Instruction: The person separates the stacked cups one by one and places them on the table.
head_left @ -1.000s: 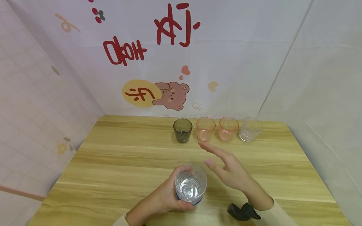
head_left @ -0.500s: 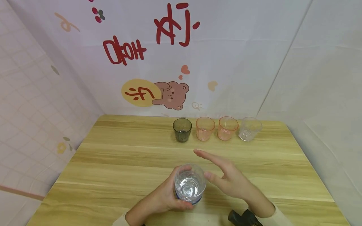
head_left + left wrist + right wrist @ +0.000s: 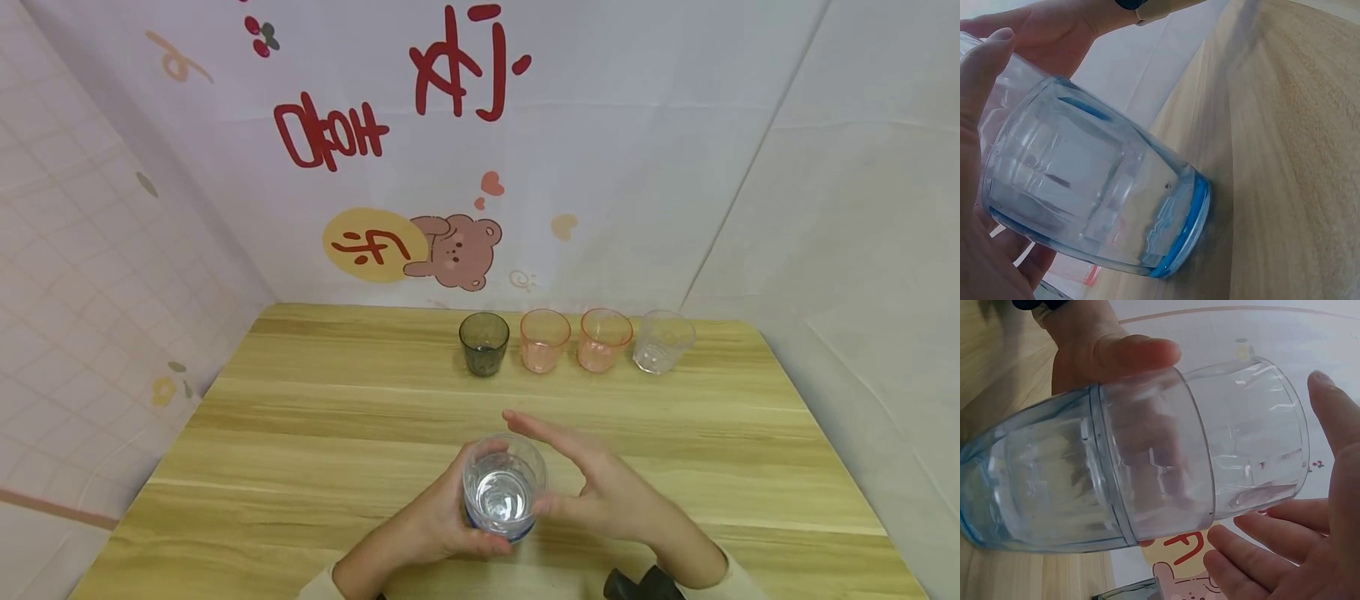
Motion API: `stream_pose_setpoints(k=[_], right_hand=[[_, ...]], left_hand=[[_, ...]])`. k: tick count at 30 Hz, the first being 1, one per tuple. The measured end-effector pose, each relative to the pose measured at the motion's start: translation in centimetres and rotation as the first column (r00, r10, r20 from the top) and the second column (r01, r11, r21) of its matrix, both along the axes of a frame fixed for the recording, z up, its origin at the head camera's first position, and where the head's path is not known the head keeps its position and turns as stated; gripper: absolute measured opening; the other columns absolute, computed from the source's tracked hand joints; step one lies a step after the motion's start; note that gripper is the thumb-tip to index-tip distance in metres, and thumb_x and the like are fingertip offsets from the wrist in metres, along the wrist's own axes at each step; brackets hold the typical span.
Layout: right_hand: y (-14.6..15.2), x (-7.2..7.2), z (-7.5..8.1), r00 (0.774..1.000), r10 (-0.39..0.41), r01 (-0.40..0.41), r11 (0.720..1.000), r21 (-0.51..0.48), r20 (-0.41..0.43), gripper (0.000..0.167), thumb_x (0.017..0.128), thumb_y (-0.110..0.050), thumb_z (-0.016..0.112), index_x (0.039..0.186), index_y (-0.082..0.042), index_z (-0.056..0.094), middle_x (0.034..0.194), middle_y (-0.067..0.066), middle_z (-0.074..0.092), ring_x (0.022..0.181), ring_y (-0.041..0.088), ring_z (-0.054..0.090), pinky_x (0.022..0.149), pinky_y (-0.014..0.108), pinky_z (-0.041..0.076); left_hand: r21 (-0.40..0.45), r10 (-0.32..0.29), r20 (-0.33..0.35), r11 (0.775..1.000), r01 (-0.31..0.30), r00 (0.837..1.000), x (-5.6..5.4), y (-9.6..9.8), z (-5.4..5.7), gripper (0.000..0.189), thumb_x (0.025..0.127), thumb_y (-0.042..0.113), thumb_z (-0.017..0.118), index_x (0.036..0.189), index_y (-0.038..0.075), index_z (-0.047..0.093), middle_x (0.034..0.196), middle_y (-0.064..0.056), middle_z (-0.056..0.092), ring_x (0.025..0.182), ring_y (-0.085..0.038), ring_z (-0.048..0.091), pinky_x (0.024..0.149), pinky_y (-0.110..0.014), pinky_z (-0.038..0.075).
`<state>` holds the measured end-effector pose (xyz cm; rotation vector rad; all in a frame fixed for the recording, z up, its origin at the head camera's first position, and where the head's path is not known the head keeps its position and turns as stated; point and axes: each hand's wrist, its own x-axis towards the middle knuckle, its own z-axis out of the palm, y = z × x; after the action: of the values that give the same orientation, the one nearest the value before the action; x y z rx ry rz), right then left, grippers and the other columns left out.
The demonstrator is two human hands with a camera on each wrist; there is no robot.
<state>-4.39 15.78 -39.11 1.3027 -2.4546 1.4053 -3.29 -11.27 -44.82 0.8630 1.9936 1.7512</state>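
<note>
In the head view my left hand (image 3: 450, 523) grips a stack of clear tumblers (image 3: 504, 492) near the table's front. The right wrist view shows its layers: a blue-tinted cup (image 3: 1029, 481) at the bottom, a clear cup (image 3: 1157, 456) above it and another clear cup (image 3: 1254, 434) on top. My right hand (image 3: 592, 483) is beside the top cup, fingers extended along its far side and thumb near its close side. Whether those fingers touch the cup is unclear. In the left wrist view the blue base (image 3: 1188, 228) is close to the tabletop; contact cannot be told.
Along the table's back edge stand a dark grey cup (image 3: 484, 344), two orange-tinted cups (image 3: 545, 342) (image 3: 605, 340) and a clear cup (image 3: 663, 342). White printed cloth (image 3: 615, 150) rises behind the wooden table (image 3: 322, 400). A black wrist device (image 3: 643, 585) sits below my right wrist.
My right hand has come down and to the left, from apart from the stack to around its top cup's right side. My left hand and the stack have stayed nearly still.
</note>
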Motion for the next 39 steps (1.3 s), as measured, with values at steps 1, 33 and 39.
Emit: stream_pose_setpoints(k=[1, 33, 39], right_hand=[[0.0, 0.0, 0.0, 1.0, 0.004, -0.004, 1.0, 0.001, 0.0, 0.091, 0.088, -0.027, 0.091, 0.164, -0.007, 0.043, 0.162, 0.012, 0.056, 0.15, 0.022, 0.055, 0.126, 0.03, 0.042], [-1.2, 0.6, -0.7, 0.999, -0.019, 0.021, 0.998, -0.058, 0.028, 0.099, 0.078, -0.025, 0.1, 0.16, -0.008, 0.048, 0.149, 0.008, 0.068, 0.139, 0.017, 0.064, 0.121, 0.03, 0.048], [-1.1, 0.6, -0.4, 0.999, -0.011, 0.016, 0.995, -0.1, 0.051, 0.099, 0.076, -0.02, 0.1, 0.159, -0.006, 0.048, 0.147, 0.009, 0.069, 0.137, 0.016, 0.064, 0.119, 0.03, 0.049]], left_hand=[[-0.002, 0.0, -0.005, 1.0, 0.0, 1.0, 0.0, 0.0, 0.0, 0.107, 0.083, 0.041, 0.096, 0.164, 0.021, 0.029, 0.156, -0.009, 0.053, 0.14, -0.019, 0.057, 0.122, -0.032, 0.043], [0.132, -0.048, -0.103, 0.989, 0.061, 0.994, -0.6, 0.3, -1.3, 0.104, 0.086, 0.034, 0.094, 0.166, 0.022, 0.028, 0.161, -0.01, 0.05, 0.146, -0.022, 0.053, 0.126, -0.036, 0.043], [0.084, -0.03, -0.101, 0.996, 0.039, 0.994, -0.5, 0.2, -1.1, 0.107, 0.085, 0.035, 0.095, 0.167, 0.025, 0.026, 0.16, -0.008, 0.051, 0.146, -0.021, 0.052, 0.125, -0.036, 0.043]])
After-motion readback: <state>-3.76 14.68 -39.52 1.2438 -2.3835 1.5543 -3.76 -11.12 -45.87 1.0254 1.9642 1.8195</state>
